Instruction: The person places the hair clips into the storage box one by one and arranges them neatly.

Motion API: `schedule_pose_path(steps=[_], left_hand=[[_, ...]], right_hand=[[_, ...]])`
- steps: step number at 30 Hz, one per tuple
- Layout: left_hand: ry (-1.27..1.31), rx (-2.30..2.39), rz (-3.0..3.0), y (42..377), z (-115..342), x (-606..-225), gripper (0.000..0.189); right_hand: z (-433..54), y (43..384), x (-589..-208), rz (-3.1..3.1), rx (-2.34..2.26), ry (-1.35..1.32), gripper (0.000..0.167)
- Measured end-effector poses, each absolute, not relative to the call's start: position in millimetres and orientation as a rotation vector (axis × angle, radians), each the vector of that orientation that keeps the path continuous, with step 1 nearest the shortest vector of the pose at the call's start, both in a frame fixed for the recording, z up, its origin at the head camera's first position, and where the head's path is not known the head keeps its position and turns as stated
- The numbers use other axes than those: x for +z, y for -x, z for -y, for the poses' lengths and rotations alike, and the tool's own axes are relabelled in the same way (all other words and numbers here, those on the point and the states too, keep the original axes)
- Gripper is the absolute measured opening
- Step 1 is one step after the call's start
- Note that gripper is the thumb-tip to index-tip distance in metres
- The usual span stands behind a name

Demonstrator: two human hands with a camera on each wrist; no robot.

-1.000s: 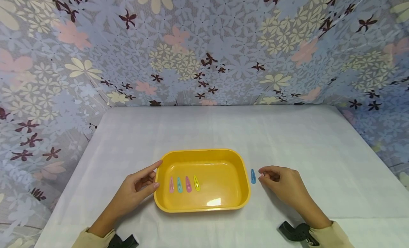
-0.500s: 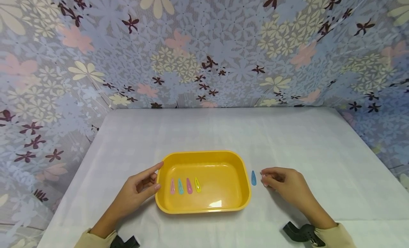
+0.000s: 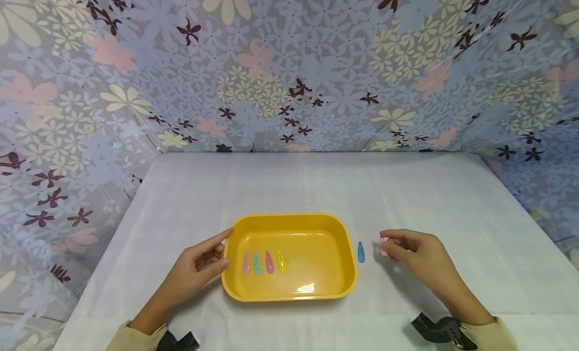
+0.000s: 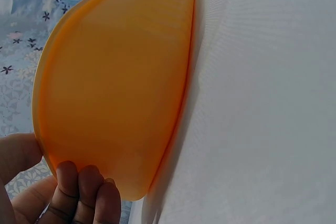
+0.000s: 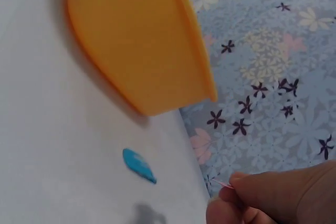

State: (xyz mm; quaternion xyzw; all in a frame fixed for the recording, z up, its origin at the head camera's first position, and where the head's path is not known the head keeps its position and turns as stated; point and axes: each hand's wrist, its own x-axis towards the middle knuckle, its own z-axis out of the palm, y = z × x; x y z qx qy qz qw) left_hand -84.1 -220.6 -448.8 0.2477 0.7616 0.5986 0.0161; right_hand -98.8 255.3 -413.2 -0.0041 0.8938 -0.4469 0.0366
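My left hand (image 3: 192, 268) holds the left end of a yellow tray (image 3: 316, 263), index finger and thumb at the rim; in the left wrist view, curled fingers (image 4: 90, 182) lie against its outer wall. Inside, toward the left, are a light pink hair clip (image 3: 246, 263), a teal hair clip (image 3: 257, 263), a darker pink hair clip (image 3: 269, 262) and a yellow hair clip (image 3: 281, 261), side by side. My right hand (image 3: 427, 255) pinches a pale pink hair clip (image 3: 383, 246) above the cloth, partly hidden by the fingertips. A blue hair clip (image 3: 361, 252) lies between that hand and the tray.
White cloth (image 3: 312, 182) covers the table under everything. A flowered backdrop (image 3: 316, 69) rises behind the table's far edge and along both sides. Dark wrist mounts (image 3: 445, 331) sit at the sleeve cuffs.
My right hand has risen a little and drawn right, away from the blue hair clip, with the pale pink hair clip now showing at its fingertips. The left hand stays at the tray.
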Motion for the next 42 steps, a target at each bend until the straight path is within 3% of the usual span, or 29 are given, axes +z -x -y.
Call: schedule_pose_path(steps=[7,13,25,42], left_hand=[[-0.788,1.863,-2.376,85,221,-450,0.059],[-0.786,1.856,-2.380,85,221,-450,0.058],[-0.760,1.843,-2.387,85,221,-450,0.059],[-0.734,1.834,-2.392,84,221,-449,0.058]], right_hand=[[-251,102,-408,-2.782,-1.368,0.080,0.029],[-242,106,-398,-2.826,-1.320,0.103,0.034],[-192,113,-377,-2.693,-1.409,0.367,0.029],[-110,125,-398,-2.631,-1.243,0.718,0.016]])
